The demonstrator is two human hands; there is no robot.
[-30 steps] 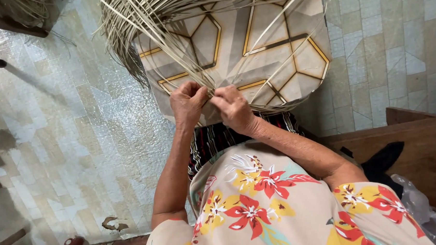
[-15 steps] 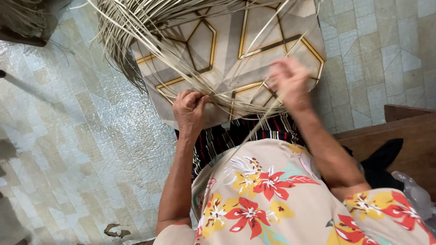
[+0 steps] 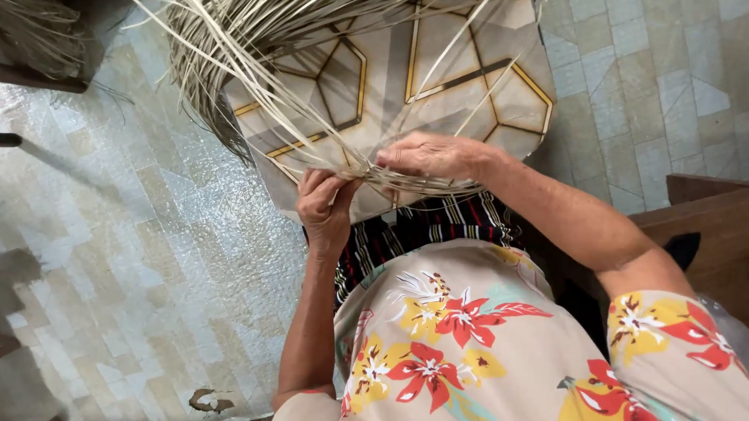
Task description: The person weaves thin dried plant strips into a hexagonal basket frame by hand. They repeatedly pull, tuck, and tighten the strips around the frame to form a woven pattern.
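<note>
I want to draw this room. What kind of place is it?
Probably a room at home used for hand weaving. Pale straw strips fan over a patterned board, the floor is tiled, and wooden furniture stands close by.

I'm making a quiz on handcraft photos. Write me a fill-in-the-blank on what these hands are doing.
1. The left hand pinches the pale ____ strips.
2. The right hand lies ____ on the woven edge.
3. The board under the strips bears gold ____ lines.

Missing: straw; flat; hexagon

home | tiled floor (image 3: 124,251) | wooden bench (image 3: 714,239) | straw bundles (image 3: 32,24)
</note>
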